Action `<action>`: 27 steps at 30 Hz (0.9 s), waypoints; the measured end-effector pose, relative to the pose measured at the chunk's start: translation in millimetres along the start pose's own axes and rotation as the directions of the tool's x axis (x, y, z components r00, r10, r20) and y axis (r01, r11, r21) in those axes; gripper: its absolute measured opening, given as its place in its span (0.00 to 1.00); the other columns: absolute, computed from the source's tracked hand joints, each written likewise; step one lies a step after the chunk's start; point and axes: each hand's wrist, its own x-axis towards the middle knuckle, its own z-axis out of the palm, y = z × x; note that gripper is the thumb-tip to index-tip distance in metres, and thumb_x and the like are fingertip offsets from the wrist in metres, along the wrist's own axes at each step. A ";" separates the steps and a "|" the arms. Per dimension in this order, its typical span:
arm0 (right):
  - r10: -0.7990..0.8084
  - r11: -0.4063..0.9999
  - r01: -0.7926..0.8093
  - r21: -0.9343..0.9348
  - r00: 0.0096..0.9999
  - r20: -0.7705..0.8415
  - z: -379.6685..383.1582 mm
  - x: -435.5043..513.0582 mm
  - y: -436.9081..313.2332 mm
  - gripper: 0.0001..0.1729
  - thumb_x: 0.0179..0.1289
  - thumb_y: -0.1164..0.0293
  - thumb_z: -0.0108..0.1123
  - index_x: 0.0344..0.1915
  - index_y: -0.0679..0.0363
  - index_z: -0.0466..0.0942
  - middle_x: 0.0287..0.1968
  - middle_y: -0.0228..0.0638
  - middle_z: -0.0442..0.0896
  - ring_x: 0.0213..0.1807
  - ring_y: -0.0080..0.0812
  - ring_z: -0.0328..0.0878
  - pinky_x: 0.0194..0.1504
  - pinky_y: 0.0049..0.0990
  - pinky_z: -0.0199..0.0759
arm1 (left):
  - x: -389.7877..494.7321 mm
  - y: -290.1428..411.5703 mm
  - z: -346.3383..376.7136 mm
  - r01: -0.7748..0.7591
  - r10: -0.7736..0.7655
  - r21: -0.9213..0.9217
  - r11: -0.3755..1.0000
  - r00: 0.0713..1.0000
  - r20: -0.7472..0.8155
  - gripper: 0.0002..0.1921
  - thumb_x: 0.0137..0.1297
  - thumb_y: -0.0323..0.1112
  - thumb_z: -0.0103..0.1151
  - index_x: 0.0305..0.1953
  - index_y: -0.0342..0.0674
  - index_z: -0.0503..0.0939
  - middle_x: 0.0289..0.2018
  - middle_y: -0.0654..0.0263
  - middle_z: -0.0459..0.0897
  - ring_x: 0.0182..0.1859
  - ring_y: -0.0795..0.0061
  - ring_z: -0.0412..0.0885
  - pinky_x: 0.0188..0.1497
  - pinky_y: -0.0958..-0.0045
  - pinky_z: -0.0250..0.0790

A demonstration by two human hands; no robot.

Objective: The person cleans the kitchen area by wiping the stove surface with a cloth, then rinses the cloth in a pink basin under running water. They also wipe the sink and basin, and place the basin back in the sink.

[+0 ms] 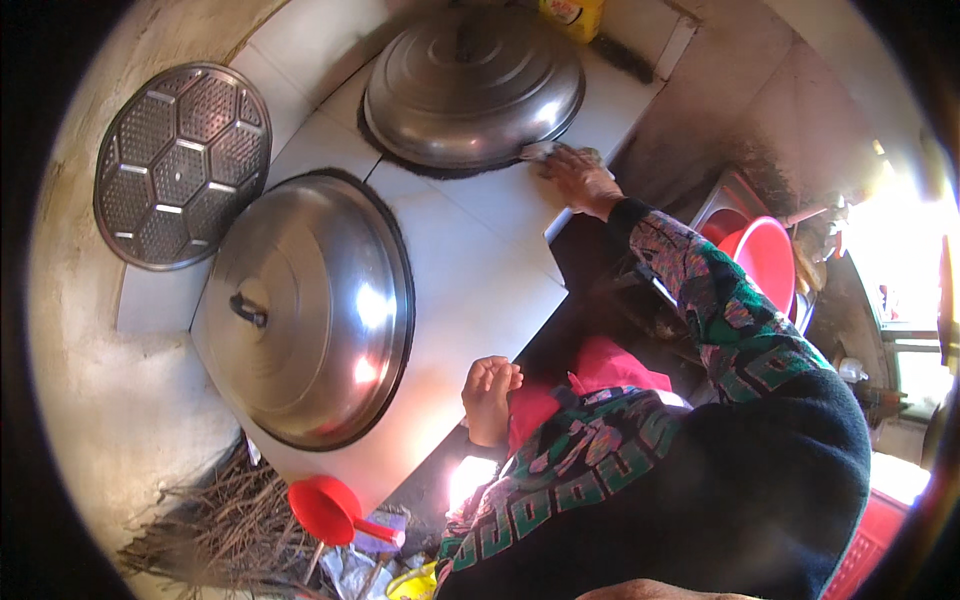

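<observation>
My right hand (581, 180) reaches across the white tiled stove top (457, 225), fingers pressed on a pale cloth (541, 150). The cloth lies against the lower right rim of the far metal wok lid (472, 90). Near the front edge of the tiles, my left hand (491, 390) hovers with loosely curled fingers and nothing visible in them. To its left a second large metal lid (315, 307) with a dark handle (249, 310) covers a round opening edged in black.
A perforated steamer plate (180, 169) leans on the wall. At the near corner sits a red plastic ladle (326, 510), above dry sticks (232, 517). A yellow container (574, 16) and a dark brush-like object (621, 58) are at the back. Red basins (765, 259) stand right.
</observation>
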 end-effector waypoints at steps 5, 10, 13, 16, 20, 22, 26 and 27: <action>0.127 0.967 -0.118 -0.227 0.992 0.026 5.5 -26.0 134.8 0.23 0.60 0.69 0.58 0.57 0.58 0.80 0.59 0.47 0.79 0.61 0.46 0.76 0.61 0.42 0.71 | 23.2 22.4 14.8 0.017 -0.016 -0.014 1.000 0.995 0.101 0.05 0.72 0.27 0.57 0.45 0.34 0.76 0.36 0.62 0.84 0.36 0.75 0.82 0.43 0.75 0.76; 0.852 0.038 -0.389 0.921 0.494 0.174 -31.9 -16.5 219.0 0.19 0.62 0.73 0.57 0.53 0.61 0.82 0.53 0.50 0.82 0.48 0.43 0.84 0.48 0.38 0.81 | 72.5 38.2 45.3 -0.048 0.039 0.062 0.997 0.988 0.149 0.07 0.74 0.31 0.57 0.44 0.33 0.76 0.36 0.61 0.84 0.36 0.75 0.82 0.42 0.74 0.77; 0.623 -0.477 0.063 0.877 0.728 0.286 -101.1 51.1 181.0 0.17 0.69 0.71 0.54 0.55 0.62 0.80 0.56 0.43 0.82 0.52 0.38 0.82 0.52 0.34 0.79 | 93.5 50.1 68.2 -0.054 0.044 0.076 0.996 0.991 0.130 0.07 0.74 0.31 0.58 0.44 0.33 0.76 0.36 0.61 0.84 0.37 0.75 0.83 0.43 0.74 0.78; 0.759 -0.038 -0.092 0.995 0.645 0.089 -116.6 106.2 243.7 0.20 0.70 0.69 0.53 0.59 0.61 0.77 0.58 0.43 0.80 0.57 0.37 0.78 0.55 0.30 0.74 | 125.8 63.2 106.9 -0.054 0.024 0.119 0.991 0.972 0.236 0.07 0.73 0.30 0.56 0.47 0.33 0.76 0.37 0.61 0.84 0.38 0.73 0.83 0.45 0.70 0.78; 0.735 -0.030 -0.090 0.995 0.673 0.083 -159.2 183.3 287.6 0.24 0.72 0.61 0.53 0.63 0.58 0.74 0.60 0.46 0.77 0.58 0.44 0.76 0.58 0.37 0.71 | 153.6 84.9 145.4 -0.105 0.074 0.113 0.988 0.966 0.248 0.07 0.73 0.30 0.56 0.46 0.33 0.76 0.37 0.61 0.85 0.38 0.73 0.83 0.45 0.71 0.78; 0.750 -0.006 -0.246 0.969 0.640 0.167 -166.0 214.9 308.8 0.27 0.75 0.56 0.51 0.66 0.57 0.71 0.64 0.47 0.74 0.61 0.48 0.73 0.62 0.42 0.68 | 159.1 86.8 146.4 -0.119 0.082 0.148 0.982 0.969 0.233 0.07 0.72 0.30 0.56 0.46 0.33 0.76 0.37 0.60 0.85 0.38 0.73 0.83 0.45 0.71 0.77; 0.692 0.165 -0.314 0.935 0.712 0.117 -170.8 269.3 269.1 0.34 0.76 0.47 0.48 0.73 0.53 0.63 0.74 0.48 0.62 0.73 0.51 0.61 0.72 0.50 0.57 | 145.3 75.9 118.9 -0.046 0.039 0.179 0.983 0.998 0.041 0.08 0.71 0.30 0.55 0.46 0.32 0.76 0.36 0.59 0.85 0.37 0.72 0.83 0.44 0.70 0.77; 0.665 0.204 -0.312 0.928 0.740 0.102 -176.1 270.9 279.4 0.36 0.76 0.45 0.49 0.75 0.52 0.62 0.76 0.47 0.58 0.75 0.51 0.58 0.74 0.51 0.54 | 148.0 73.1 119.3 -0.026 0.021 0.171 0.985 0.999 0.029 0.08 0.71 0.30 0.55 0.46 0.32 0.76 0.36 0.59 0.85 0.36 0.72 0.83 0.43 0.69 0.77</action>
